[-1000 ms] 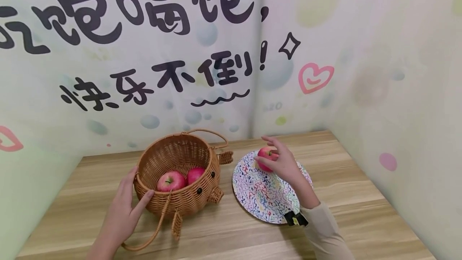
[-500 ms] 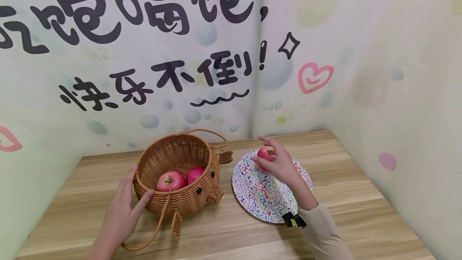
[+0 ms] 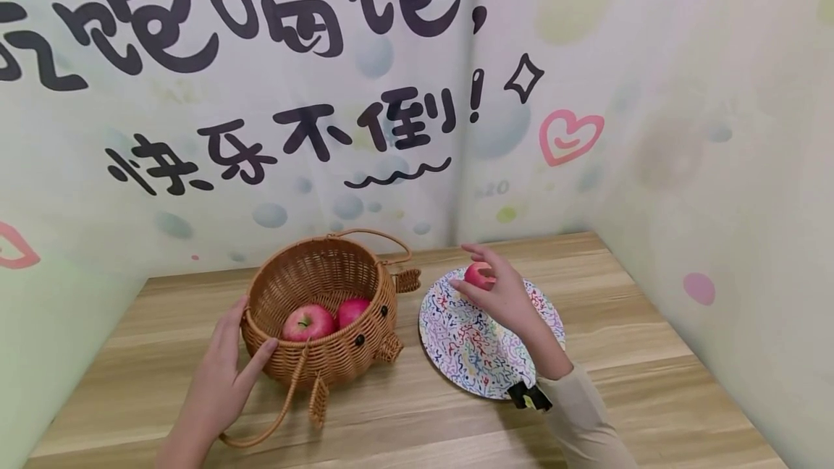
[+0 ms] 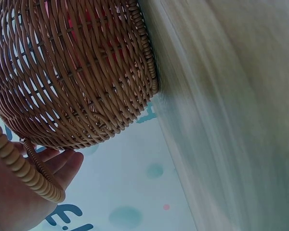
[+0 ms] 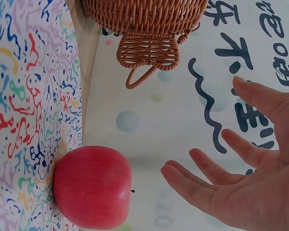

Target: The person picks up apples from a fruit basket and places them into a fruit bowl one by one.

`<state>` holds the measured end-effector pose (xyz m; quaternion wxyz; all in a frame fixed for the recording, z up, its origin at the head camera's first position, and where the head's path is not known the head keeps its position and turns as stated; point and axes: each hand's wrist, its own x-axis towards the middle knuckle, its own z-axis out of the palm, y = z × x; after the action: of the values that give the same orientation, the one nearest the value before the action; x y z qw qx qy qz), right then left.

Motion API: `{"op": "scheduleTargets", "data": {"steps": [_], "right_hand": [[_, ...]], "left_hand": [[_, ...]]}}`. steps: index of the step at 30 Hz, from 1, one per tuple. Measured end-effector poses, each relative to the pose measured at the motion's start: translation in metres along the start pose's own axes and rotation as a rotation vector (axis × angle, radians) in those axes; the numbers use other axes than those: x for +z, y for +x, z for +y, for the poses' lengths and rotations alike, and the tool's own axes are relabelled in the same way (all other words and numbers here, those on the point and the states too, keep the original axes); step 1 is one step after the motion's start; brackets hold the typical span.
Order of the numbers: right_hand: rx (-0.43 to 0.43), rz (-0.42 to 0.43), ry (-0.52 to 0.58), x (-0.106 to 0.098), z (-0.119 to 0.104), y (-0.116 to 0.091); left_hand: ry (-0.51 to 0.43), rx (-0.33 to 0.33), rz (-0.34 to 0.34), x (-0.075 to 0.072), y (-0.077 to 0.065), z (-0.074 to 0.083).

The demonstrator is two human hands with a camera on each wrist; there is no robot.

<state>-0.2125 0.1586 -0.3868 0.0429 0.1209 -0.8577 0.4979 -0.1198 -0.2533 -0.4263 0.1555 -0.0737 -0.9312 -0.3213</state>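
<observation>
My left hand (image 3: 224, 375) rests against the near-left side of a round wicker basket (image 3: 339, 368), thumb at its rim and fingers along its outer wall. Inside lie two apples, one pink-red apple (image 3: 309, 323) and a deeper red one (image 3: 352, 311). In the left wrist view the fingers (image 4: 67, 168) show beside the woven wall, partly behind the basket handle (image 4: 24, 168). A third red apple (image 5: 92, 187) sits on a round, squiggle-patterned mat (image 3: 456, 353). Over it hovers my right hand (image 3: 504, 299), fingers spread; in the right wrist view a gap separates them from the apple.
Everything stands on a wood-grain table (image 3: 391, 433). Black strap-like pieces (image 3: 529, 396) lie at the mat's near edge. A printed wall (image 3: 293, 187) with large dark lettering closes off the back, and a side wall (image 3: 717, 165) rises on the right.
My right hand has shifted slightly left over the apple on the mat and covers more of it in the head view. The left hand and basket stay put.
</observation>
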Motion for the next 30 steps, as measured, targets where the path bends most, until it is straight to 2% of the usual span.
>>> {"op": "scheduleTargets", "data": {"steps": [30], "right_hand": [[-0.010,-0.012,0.036,0.003,-0.020,-0.005]], "left_hand": [[0.007,-0.013,0.007,-0.001,0.001,0.002]]}}
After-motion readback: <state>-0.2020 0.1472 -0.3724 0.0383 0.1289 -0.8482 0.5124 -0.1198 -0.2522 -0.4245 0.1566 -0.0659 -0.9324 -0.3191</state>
